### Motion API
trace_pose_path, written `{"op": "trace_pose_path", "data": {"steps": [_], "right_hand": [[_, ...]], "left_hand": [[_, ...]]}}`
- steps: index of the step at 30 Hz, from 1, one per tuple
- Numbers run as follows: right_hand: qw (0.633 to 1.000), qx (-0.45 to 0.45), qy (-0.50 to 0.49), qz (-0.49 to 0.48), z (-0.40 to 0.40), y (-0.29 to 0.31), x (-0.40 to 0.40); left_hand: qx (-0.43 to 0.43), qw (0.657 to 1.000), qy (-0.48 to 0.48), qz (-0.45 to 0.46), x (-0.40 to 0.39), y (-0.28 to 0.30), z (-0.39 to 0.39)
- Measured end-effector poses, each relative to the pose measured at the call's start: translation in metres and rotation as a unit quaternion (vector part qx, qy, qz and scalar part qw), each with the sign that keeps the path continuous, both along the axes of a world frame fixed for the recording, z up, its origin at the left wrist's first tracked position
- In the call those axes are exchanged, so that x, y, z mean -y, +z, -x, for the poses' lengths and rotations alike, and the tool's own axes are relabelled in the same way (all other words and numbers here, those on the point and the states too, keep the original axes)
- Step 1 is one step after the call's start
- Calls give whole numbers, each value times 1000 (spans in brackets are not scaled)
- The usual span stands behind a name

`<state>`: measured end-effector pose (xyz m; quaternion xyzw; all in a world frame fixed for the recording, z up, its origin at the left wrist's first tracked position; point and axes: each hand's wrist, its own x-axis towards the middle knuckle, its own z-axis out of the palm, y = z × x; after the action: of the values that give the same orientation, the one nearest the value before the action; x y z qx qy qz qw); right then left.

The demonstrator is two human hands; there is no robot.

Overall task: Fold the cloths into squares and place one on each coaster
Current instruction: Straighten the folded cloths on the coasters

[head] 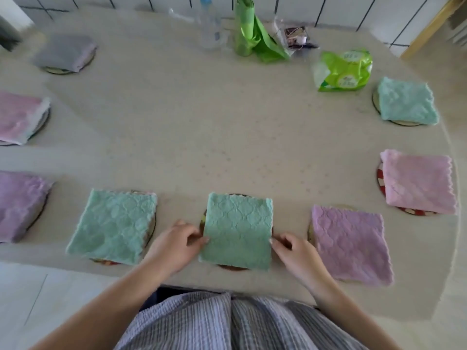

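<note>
A folded green cloth (237, 231) lies on a round coaster (203, 221) at the table's near edge, right in front of me. My left hand (177, 245) pinches its left edge and my right hand (293, 251) pinches its right edge. Other folded cloths lie on coasters around the table: a green one (113, 226) to the left, a purple one (350, 242) to the right, a pink one (418, 184) and a green one (406, 102) on the right side, and purple (17, 205), pink (19, 117) and grey (63, 53) ones on the left.
At the back of the beige table (202, 122) stand a clear plastic bottle (209, 29), a roll of green bags (249, 29), a small dark packet (297, 37) and a green tissue pack (342, 69). A tiled wall runs behind.
</note>
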<state>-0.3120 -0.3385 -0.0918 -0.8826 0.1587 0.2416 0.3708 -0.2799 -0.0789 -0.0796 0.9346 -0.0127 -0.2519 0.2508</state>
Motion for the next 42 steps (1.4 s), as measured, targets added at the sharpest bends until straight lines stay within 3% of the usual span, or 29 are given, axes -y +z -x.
{"op": "trace_pose_path", "data": {"steps": [7, 16, 19, 21, 24, 26, 28, 34, 37, 42], "right_hand": [[995, -3, -104, 4, -2, 1, -23], [993, 14, -111, 35, -3, 3, -32], [991, -2, -124, 46, -2, 7, -35], [983, 44, -130, 120, 4, 10, -40], [949, 208, 6, 238, 8, 11, -55], [937, 218, 102, 251, 3, 6, -68], [935, 194, 149, 255, -2, -4, -77], [936, 131, 185, 270, -5, -21, -69], [939, 140, 169, 265, -5, -21, -62], [940, 238, 160, 187, -26, -3, -68]], "left_hand": [[-34, 997, -68, -15, 0, -1, -28], [-21, 992, -127, 7, -11, 0, -32], [33, 991, -128, 26, -17, -3, -30], [150, 975, -163, 32, -21, -6, -27], [254, 919, -302, 18, -13, -12, -27], [261, 884, -386, -35, -2, -19, -30], [225, 877, -418, -69, 5, -27, -32], [155, 897, -393, -126, -4, -35, -37], [128, 925, -328, -140, -15, -26, -37], [225, 965, -132, -21, -82, -13, -25]]}}
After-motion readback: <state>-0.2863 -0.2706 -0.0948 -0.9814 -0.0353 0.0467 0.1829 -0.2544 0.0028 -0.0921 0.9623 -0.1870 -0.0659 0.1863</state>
